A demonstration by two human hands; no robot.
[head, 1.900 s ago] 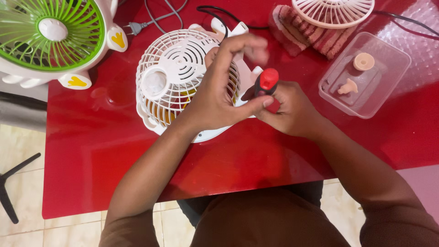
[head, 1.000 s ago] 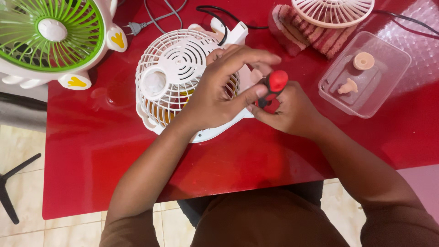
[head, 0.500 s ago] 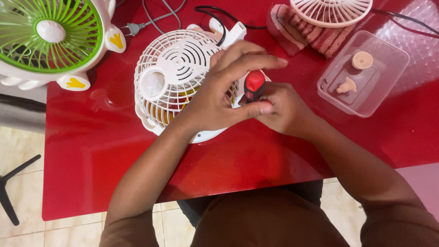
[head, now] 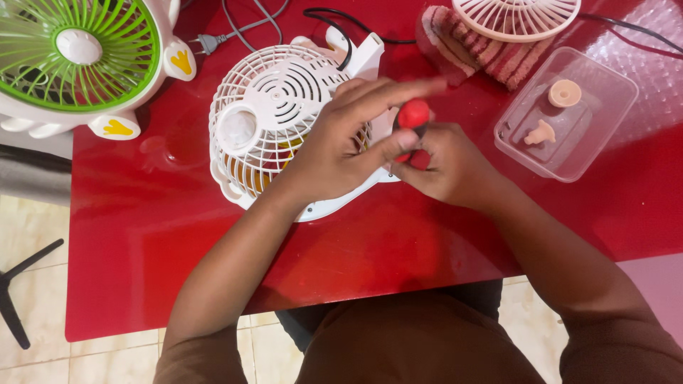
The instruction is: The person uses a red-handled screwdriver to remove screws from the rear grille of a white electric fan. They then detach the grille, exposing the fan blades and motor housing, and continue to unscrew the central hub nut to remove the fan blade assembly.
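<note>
- At the far left corner of the glossy red tabletop [head: 178, 235] I see a small fan with a green grille and white body [head: 78, 57], hanging partly past the left edge, with yellow marks on its white feet.
- Just right of it, near the far edge, a grey power plug with its cord [head: 210, 44] lies flat on the table.
- In the middle of the tabletop lies the white plastic fan with a round wire-like cage [head: 277, 121], back side up; something orange-yellow shows through the cage.
- My left hand [head: 334, 153] rests on the right part of that cage, fingers spread long over it, thumb stretched toward the screwdriver.
- Touching that thumb is a screwdriver with a red rounded handle [head: 414, 115], upright at the right edge of the white fan; its tip is hidden.
- My right hand [head: 445, 167] is wrapped around the lower handle in a closed grip, just beside the left hand.
- At the far edge, a pink-and-cream striped cloth [head: 484, 50] lies under a loose pale round fan grille [head: 516, 16].
- Toward the right edge, a clear plastic box [head: 605, 121] holds two small beige plastic parts [head: 555, 107].
</note>
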